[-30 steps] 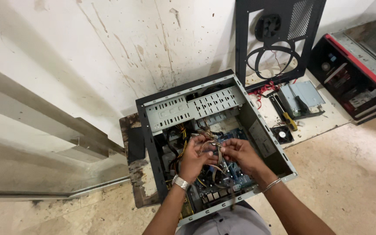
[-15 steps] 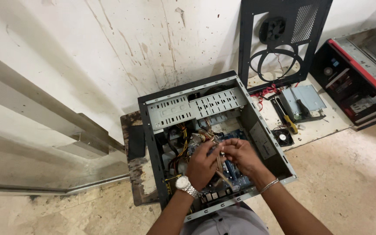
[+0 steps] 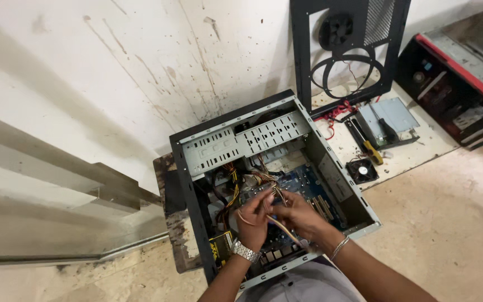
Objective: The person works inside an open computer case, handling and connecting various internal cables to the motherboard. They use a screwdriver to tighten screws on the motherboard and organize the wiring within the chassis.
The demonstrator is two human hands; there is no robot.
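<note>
Crowding inside the open computer case (image 3: 308,145), left hand (image 3: 254,221) and right hand (image 3: 297,215) pinch thin cables (image 3: 279,228) — drive cage (image 3: 241,142) and case walls hem them in.

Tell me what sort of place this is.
Probably an informal computer repair workshop. An opened desktop computer case lies on its side with both hands in its wiring, a detached side panel leans on the stained wall, and a loose cooling fan sits beside a screwdriver.
</note>
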